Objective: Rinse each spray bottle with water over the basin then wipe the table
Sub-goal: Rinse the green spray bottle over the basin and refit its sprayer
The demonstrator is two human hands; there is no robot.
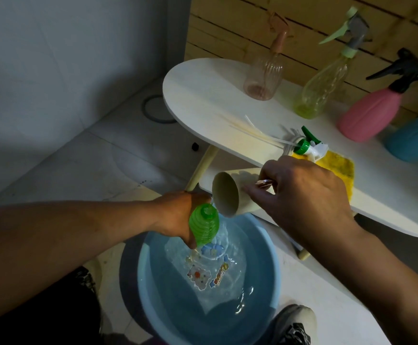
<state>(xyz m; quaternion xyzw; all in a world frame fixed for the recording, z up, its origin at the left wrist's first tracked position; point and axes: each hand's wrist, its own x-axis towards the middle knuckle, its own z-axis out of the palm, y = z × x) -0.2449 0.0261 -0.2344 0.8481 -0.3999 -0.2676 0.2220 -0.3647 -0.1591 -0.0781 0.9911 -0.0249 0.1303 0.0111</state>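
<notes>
My left hand (178, 217) grips a green ribbed bottle (204, 225) without its sprayer, held over the blue basin (262, 290). My right hand (300, 195) holds a cream cup (230, 195) tipped on its side, mouth toward the bottle's open neck. Water runs down into the basin, which holds water over cartoon stickers. The green and white sprayer head (310, 145) with its tube lies on the white table (208, 90). A yellow cloth (339, 168) lies beside it.
On the table stand a clear pink spray bottle (265, 75), a clear yellow-green one (322, 88), a solid pink one (369, 113) and a blue one (412, 138) at the right edge. A shoe (295, 324) rests next to the basin. A wooden table leg (203, 168) slants down.
</notes>
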